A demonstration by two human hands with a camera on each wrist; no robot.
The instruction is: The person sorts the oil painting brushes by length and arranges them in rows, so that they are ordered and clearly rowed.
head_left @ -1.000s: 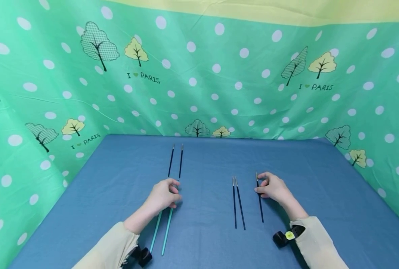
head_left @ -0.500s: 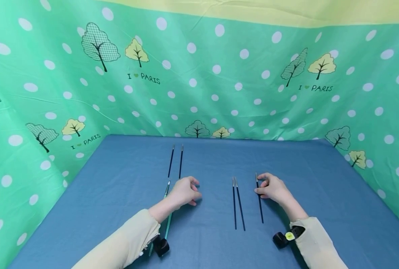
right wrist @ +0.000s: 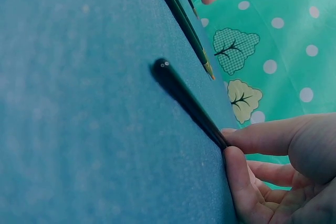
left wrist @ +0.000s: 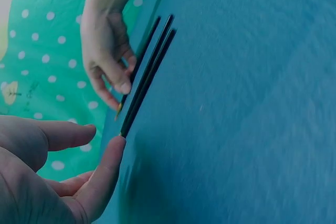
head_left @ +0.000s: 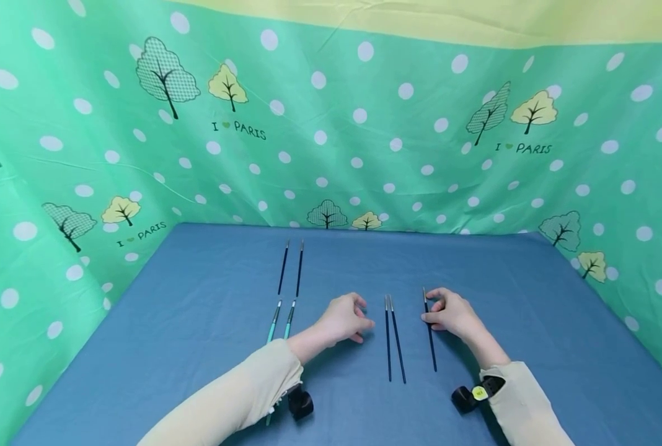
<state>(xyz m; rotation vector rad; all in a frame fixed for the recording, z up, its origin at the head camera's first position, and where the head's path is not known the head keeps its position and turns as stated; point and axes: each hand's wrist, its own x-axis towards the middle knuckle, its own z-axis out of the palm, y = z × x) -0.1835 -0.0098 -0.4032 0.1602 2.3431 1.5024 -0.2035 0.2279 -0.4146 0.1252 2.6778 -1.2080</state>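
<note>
My right hand [head_left: 452, 314] pinches a dark paintbrush [head_left: 431, 344] between thumb and fingertips; the brush lies along the blue cloth with its bristles pointing away. The right wrist view shows the handle end of that held paintbrush [right wrist: 184, 95] near the cloth. To its left lie two more dark paintbrushes [head_left: 388, 347], close together at their bristle ends. My left hand [head_left: 343, 319] hovers just left of this pair, thumb and fingers apart with nothing between them. In the left wrist view the left hand's fingertip [left wrist: 116, 148] overlaps the near ends of the pair.
Two teal paintbrushes [head_left: 274, 319] lie partly hidden under the left sleeve [head_left: 236, 387]. Behind them are two dark paintbrushes [head_left: 300, 269]. A green dotted curtain [head_left: 331, 136] hangs along the far edge of the blue-covered table [head_left: 476, 260].
My left hand has moved right, from over the teal paintbrushes to beside the dark pair, uncovering the teal brushes' bristle ends. The right hand keeps its pinch in nearly the same place.
</note>
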